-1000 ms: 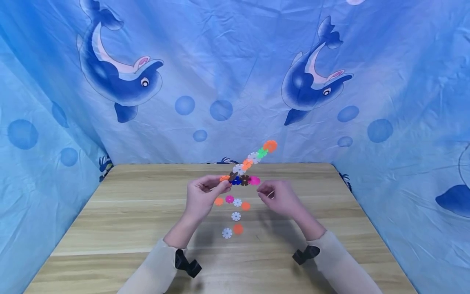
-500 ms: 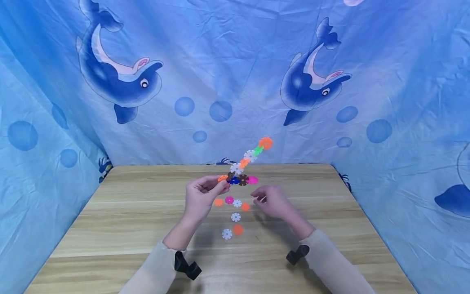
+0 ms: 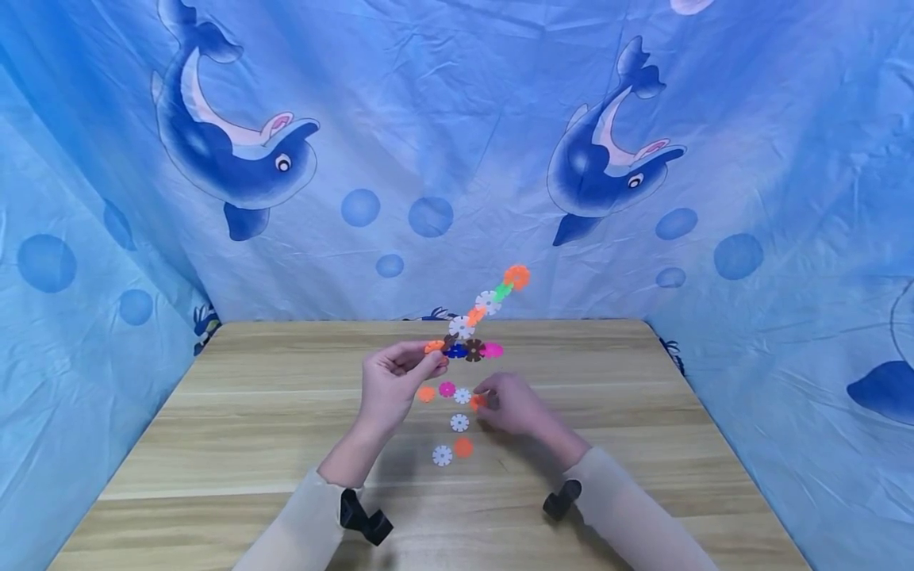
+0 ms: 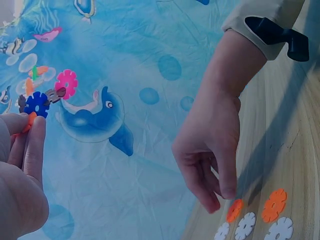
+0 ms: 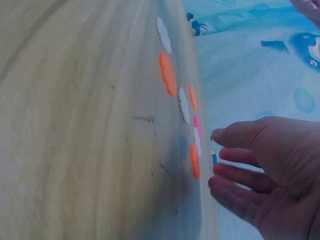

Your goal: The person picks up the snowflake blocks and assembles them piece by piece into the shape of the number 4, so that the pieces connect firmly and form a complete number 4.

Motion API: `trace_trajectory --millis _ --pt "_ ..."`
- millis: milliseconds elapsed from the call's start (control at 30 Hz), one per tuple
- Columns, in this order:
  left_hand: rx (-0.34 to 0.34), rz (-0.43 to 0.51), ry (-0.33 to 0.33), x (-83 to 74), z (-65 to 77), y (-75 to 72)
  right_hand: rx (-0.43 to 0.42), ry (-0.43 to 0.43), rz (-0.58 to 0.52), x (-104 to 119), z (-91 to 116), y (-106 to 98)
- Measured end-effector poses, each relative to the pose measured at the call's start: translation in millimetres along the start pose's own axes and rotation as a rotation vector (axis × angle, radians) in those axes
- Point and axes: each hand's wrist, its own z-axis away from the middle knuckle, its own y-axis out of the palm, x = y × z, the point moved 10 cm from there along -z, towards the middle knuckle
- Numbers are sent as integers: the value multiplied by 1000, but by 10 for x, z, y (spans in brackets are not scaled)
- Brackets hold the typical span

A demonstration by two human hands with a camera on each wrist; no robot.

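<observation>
My left hand (image 3: 385,385) pinches an orange notched disc (image 3: 434,346) at the end of a joined chain of plastic snowflake discs, held up over the table. From there a blue disc (image 3: 457,351), a brown disc (image 3: 474,350) and a pink disc (image 3: 493,350) run rightward. A second branch slants up through a white disc (image 3: 462,327) and a green disc (image 3: 503,292) to a large orange disc (image 3: 517,277). My right hand (image 3: 521,408) hovers low, fingers loosely bent and apart, fingertips right by a loose orange disc (image 5: 194,161) on the table.
Several more loose discs lie flat on the wooden table (image 3: 214,444), among them a pink one (image 3: 447,389), a white one (image 3: 459,423) and an orange one (image 3: 463,447). A blue dolphin-print curtain (image 3: 464,143) encloses the back and sides. Both wrists wear black camera mounts.
My right hand has moved down and left, from beside the chain's pink end to the loose orange disc on the table. My left hand keeps its hold; the chain has barely shifted.
</observation>
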Motion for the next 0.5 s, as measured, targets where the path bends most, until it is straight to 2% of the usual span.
trace_trajectory --millis 167,500 --pt "0 13 -1 9 8 -1 29 -4 61 28 -7 88" --pt "-7 22 -11 33 18 -9 -17 -58 130 46 6 141"
